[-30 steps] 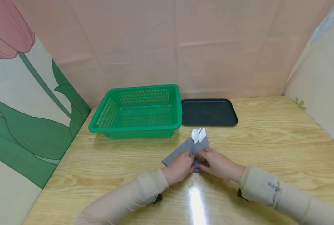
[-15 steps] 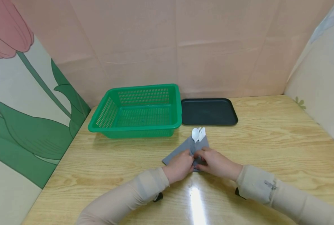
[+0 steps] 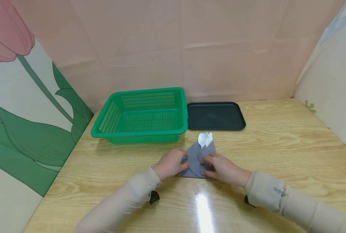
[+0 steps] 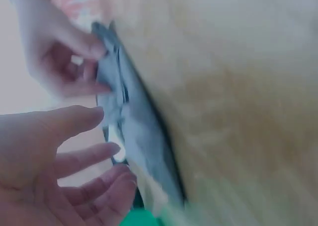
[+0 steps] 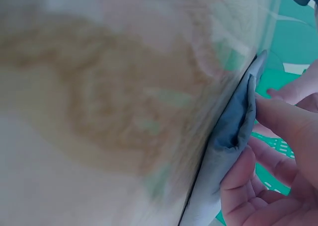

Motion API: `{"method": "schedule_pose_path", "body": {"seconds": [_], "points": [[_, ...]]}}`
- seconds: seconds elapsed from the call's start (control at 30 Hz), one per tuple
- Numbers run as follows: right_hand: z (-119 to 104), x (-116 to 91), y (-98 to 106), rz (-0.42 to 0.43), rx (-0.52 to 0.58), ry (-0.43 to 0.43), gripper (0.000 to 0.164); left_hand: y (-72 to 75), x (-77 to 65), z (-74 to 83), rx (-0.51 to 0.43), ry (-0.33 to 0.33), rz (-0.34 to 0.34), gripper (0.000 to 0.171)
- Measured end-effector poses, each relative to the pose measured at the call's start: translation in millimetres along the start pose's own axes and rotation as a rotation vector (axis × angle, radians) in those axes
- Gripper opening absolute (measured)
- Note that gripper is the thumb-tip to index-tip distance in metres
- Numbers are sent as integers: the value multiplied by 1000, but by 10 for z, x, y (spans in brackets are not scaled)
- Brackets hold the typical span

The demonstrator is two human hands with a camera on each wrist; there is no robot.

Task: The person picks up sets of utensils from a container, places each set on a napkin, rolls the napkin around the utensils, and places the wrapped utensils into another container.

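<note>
A grey cloth napkin [image 3: 194,158] lies folded on the table. The heads of a white spoon [image 3: 202,139], a white fork [image 3: 207,138] and a white piece beside it, probably a knife, stick out at its far end; their handles are hidden in the cloth. My left hand [image 3: 173,162] is over the napkin's left part, thumb and fingers spread, nothing pinched between them in the left wrist view. My right hand [image 3: 223,170] holds the right, folded part, with bent fingers and thumb at the fold in the right wrist view [image 5: 278,161].
At the back left stands a green plastic basket [image 3: 138,132] with slotted walls. Beside it to the right lies a black tray [image 3: 216,116]. Wood-patterned table [image 3: 277,145] surface surrounds the napkin, and printed cloth walls rise behind and at the sides.
My left hand has let go near the napkin's middle and moved left, and the left part of the cloth has changed shape. My right hand has stayed in place.
</note>
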State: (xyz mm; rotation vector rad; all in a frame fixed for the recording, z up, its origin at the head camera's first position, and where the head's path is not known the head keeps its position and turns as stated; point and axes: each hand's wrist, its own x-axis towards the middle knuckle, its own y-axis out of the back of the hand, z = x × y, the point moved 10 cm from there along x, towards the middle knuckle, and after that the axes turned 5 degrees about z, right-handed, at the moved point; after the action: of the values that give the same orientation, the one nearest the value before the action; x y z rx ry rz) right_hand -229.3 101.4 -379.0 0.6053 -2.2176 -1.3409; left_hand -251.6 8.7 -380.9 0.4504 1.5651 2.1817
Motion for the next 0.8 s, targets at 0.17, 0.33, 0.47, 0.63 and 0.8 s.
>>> {"method": "schedule_pose_path", "body": {"seconds": [0.17,0.33,0.47,0.63,0.8], "points": [[0,-2,-4,-4,-1,-1,19,17,-39,-299,-109,144,-46,36],[11,-6,-11,-5,-6,1,19,-80,-70,-449,-216,185,-112,42],[12,-6,-13,-7,-6,2,20,-119,-84,-482,-290,169,-146,56],[16,-3,-21,-18,3,-7,21,-124,-108,-512,-341,155,-176,50],[18,4,-28,-28,2,-9,21,-132,-133,-547,-367,147,-197,49]]}}
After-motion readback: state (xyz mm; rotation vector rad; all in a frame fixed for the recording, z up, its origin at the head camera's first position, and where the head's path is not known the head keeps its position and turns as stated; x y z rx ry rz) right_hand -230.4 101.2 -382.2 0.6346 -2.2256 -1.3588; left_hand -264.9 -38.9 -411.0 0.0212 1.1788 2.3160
